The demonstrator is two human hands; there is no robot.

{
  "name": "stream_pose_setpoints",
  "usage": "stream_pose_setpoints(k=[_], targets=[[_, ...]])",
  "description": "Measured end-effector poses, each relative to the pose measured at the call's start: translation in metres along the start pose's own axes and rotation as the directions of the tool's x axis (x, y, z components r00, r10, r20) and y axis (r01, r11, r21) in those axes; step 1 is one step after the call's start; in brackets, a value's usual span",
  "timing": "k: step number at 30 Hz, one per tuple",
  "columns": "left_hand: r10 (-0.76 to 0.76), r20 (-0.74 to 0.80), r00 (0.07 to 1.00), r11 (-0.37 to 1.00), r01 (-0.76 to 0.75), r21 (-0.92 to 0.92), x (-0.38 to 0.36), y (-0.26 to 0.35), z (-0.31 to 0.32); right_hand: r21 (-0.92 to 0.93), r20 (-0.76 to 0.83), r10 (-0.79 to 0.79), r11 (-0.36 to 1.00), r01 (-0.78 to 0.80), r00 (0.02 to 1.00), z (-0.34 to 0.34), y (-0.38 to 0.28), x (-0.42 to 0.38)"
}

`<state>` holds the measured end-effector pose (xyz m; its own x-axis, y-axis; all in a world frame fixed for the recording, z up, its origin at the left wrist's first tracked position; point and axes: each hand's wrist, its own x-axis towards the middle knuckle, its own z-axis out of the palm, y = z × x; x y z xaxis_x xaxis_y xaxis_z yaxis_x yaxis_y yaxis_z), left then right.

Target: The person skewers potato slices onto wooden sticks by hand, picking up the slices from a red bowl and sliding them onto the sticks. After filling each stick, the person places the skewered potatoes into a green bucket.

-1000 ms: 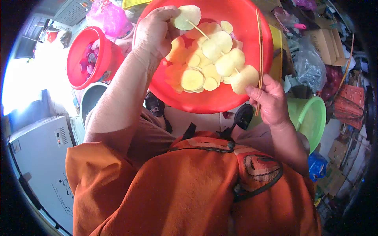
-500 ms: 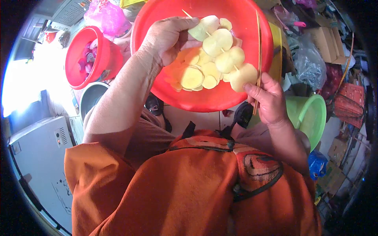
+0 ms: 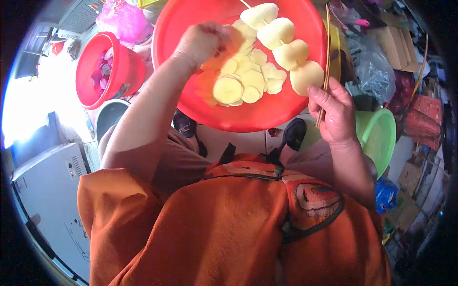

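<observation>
My right hand [image 3: 336, 113] grips the lower end of a bamboo skewer threaded with several pale yellow potato slices [image 3: 292, 54]. It also holds a few bare bamboo skewers [image 3: 327, 52] upright beside the loaded one. The loaded skewer slants up and left across the right side of a large red basin [image 3: 234, 125]. Inside the basin lies a heap of loose round potato slices [image 3: 228, 90]. My left hand [image 3: 199, 45] is over the upper left of that heap, its fingers smeared by motion and away from the skewer.
To the left are a smaller red bucket [image 3: 123, 82] holding purple-red pieces and a grey basin [image 3: 106, 117]. A green tub [image 3: 385, 143] stands right of my knee. Plastic bags [image 3: 374, 71] and a cardboard box [image 3: 398, 47] crowd the right side; a white appliance [image 3: 50, 190] is lower left.
My left hand has left the slices at the skewer's top and moved down-left to the loose heap. My right hand has shifted slightly right and up with the skewers.
</observation>
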<state>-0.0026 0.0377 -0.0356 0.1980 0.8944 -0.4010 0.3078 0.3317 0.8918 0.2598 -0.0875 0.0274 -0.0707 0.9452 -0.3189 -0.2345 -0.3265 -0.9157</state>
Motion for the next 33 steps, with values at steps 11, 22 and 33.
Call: stream_pose_setpoints(k=[11, 22, 33], targets=[[0.173, 0.63, 0.757, 0.191, -0.653, 0.733, -0.02, -0.023, 0.07, -0.005, -0.003, 0.014, 1.0, -0.014, 1.0, -0.004, -0.005, -0.001], [0.297, 0.366, 0.882, 0.704, -0.461, 0.54, -0.005, -0.02, 0.061, -0.025, 0.034, 0.03, 0.999, -0.029, 0.999, -0.007, -0.008, -0.006], [0.014, -0.145, 0.989, 0.642, -0.12, -0.757, -0.012, 0.041, -0.017, -0.192, 0.076, 0.073, 0.98, -0.057, 0.994, 0.003, -0.006, -0.008]])
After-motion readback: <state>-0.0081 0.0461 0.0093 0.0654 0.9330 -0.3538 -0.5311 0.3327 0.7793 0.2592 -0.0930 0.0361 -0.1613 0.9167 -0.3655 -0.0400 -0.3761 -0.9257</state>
